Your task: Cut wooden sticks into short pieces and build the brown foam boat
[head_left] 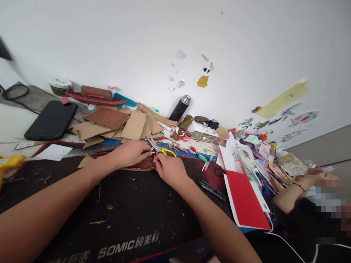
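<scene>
My left hand (133, 154) is closed near the mat's back edge, its fingertips at a small pale piece beside a dark brown, curved piece (139, 166). Part of that brown piece is hidden under my hand. Just to the right, my right hand (171, 168) is closed, with thumb and fingers drawn together. A bit of red shows at its fingertips, but I cannot make out what it holds. Right behind both hands lie open-bladed scissors (163, 149) with yellow handles, blades pointing away to the left.
Cardboard pieces (136, 124) are heaped behind my left hand, near a black phone (51, 120) and a brown model boat (95, 95). A black flask (180, 108) leans by the wall. A utility knife (211, 190) and red card (246, 199) lie right; another person's arm (293, 191) is beyond.
</scene>
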Available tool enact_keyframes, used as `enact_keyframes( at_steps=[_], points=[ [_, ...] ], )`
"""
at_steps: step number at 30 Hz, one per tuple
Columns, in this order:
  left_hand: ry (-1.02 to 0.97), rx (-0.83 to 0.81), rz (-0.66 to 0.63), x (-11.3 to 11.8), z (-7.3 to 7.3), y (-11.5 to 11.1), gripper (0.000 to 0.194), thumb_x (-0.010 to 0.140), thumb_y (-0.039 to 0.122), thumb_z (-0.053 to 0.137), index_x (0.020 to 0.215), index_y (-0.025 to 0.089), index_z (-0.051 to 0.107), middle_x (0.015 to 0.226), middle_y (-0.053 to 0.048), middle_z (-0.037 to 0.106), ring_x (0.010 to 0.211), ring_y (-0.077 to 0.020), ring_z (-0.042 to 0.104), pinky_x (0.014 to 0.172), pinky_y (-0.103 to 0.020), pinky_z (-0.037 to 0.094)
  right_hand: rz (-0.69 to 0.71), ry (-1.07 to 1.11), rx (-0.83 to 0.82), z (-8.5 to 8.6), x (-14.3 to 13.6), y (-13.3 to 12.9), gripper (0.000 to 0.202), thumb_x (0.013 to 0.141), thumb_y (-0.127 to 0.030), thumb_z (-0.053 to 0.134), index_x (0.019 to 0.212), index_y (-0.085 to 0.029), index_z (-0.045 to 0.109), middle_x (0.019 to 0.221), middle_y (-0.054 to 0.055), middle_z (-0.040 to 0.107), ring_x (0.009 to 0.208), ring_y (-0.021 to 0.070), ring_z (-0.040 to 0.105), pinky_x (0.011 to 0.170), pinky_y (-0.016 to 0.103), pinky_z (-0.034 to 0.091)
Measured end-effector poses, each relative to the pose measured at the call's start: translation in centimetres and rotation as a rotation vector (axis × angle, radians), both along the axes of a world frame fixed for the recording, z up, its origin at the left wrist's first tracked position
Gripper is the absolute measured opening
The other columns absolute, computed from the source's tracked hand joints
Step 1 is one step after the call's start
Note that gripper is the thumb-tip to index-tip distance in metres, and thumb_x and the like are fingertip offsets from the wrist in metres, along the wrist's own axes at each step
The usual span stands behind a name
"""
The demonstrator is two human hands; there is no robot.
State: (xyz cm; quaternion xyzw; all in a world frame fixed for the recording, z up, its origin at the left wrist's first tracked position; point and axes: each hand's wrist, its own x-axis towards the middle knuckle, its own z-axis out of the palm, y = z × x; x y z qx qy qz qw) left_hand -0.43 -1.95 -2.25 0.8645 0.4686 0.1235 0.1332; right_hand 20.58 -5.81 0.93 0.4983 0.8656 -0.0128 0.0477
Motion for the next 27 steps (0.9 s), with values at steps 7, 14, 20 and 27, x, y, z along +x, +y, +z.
enact_keyframes(
  at_steps=[7,14,20,27],
  points=[
    [0.001,0.024,-0.002,0.1,-0.3,-0.1,0.032,0.106,0.036,0.052,0.098,0.021,0.079,0.102,-0.011,0.081,0.091,-0.0293,0.074,0.075,-0.035,0.050,-0.003,-0.045,0.010,-0.1,-0.2,-0.1,0.028,0.114,-0.033,0.046,0.121,-0.020,0.070,0.106,0.008,0.083,0.094,0.0263,0.080,0.070,0.033,0.046],
    [-0.018,0.039,-0.009,0.3,-0.4,-0.3,0.030,0.105,0.033,0.054,0.096,0.020,0.080,0.102,-0.012,0.080,0.091,-0.0292,0.074,0.076,-0.034,0.051,-0.055,0.074,-0.022,-0.6,0.2,0.1,0.020,0.110,-0.033,0.056,0.119,-0.025,0.072,0.102,0.005,0.084,0.089,0.0236,0.079,0.069,0.031,0.041],
    [-0.023,0.065,-0.007,0.4,-0.3,-0.4,0.028,0.104,0.032,0.055,0.095,0.021,0.079,0.100,-0.010,0.081,0.091,-0.0280,0.074,0.076,-0.033,0.051,-0.104,0.248,-0.070,-1.5,0.7,0.3,0.016,0.108,-0.031,0.061,0.118,-0.024,0.071,0.089,0.001,0.081,0.081,0.0204,0.074,0.070,0.029,0.039],
    [-0.004,0.078,-0.015,0.4,-0.4,-0.4,0.028,0.105,0.032,0.055,0.096,0.021,0.079,0.100,-0.011,0.080,0.091,-0.0289,0.075,0.076,-0.034,0.052,-0.096,0.282,-0.055,-1.9,0.8,0.4,0.014,0.107,-0.031,0.063,0.115,-0.025,0.073,0.084,0.000,0.079,0.078,0.0196,0.072,0.068,0.028,0.038]
  ],
)
